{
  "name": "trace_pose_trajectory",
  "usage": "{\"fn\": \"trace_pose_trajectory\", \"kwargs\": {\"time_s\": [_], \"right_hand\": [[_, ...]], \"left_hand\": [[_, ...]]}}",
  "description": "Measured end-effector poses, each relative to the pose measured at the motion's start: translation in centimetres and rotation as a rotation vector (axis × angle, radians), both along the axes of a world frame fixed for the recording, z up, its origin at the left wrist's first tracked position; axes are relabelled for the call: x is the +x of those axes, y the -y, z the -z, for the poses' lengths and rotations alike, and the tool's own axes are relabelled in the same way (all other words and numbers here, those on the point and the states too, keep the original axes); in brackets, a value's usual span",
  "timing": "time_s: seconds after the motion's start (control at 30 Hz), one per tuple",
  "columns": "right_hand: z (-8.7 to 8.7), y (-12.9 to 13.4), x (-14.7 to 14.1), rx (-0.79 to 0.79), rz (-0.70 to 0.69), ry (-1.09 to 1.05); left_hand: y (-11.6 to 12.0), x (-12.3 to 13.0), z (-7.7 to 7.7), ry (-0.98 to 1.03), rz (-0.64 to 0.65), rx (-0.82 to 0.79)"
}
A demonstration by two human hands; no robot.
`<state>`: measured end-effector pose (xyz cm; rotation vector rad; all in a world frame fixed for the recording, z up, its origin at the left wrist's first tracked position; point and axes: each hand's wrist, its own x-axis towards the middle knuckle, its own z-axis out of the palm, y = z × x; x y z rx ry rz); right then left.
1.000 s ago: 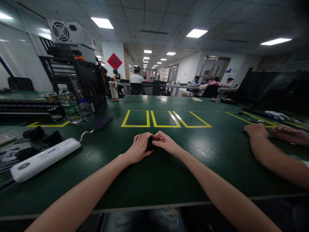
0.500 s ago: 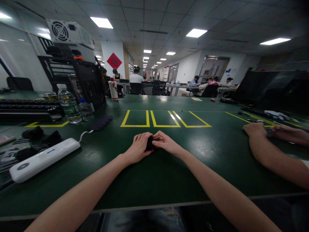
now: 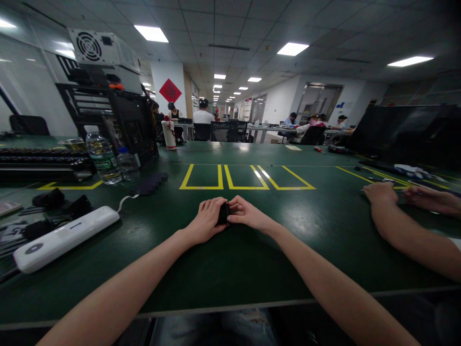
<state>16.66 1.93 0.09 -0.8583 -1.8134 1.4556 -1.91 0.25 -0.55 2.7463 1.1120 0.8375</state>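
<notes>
Between my hands, low over the green table [image 3: 230, 269], is a small black block-like object [image 3: 223, 215], partly hidden by fingers. My left hand [image 3: 206, 220] wraps round it from the left, thumb in front and fingers over the top. From the right, the thumb and bent fingertips of my right hand [image 3: 247, 212] pinch its right edge. What kind of thing it is, I cannot make out.
Yellow tape outlines [image 3: 248, 188] mark the table ahead. At left are a white power strip [image 3: 68, 239], black blocks [image 3: 77, 206], water bottles [image 3: 103, 156] and an open computer case [image 3: 133, 125]. A co-worker's forearm [image 3: 403, 226] rests at right, near tools.
My right thumb and fingertips have shifted slightly along the black object's right edge, leaving more of its side showing. My left hand stays as it was.
</notes>
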Motion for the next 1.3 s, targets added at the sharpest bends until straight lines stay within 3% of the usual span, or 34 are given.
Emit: {"fn": "trace_pose_trajectory", "kwargs": {"time_s": [0.23, 0.53, 0.87, 1.1, 1.3], "right_hand": [[0.4, -0.4, -0.3, 0.087, 0.083, -0.021], [0.0, -0.1, -0.3, 0.106, 0.007, -0.024], [0.2, -0.4, -0.4, 0.06, 0.104, 0.023], [-0.3, 0.2, -0.2, 0.071, -0.006, -0.03], [0.4, -0.3, -0.4, 0.129, 0.089, -0.003]], "left_hand": [[-0.4, 0.1, 0.7, 0.03, -0.007, 0.03], [-0.4, 0.2, 0.7, 0.025, -0.018, 0.041], [-0.3, 0.0, 0.4, 0.009, -0.01, 0.019], [0.1, -0.1, -0.1, 0.002, 0.007, 0.006], [0.1, -0.1, -0.2, 0.0, 0.01, 0.006]]}}
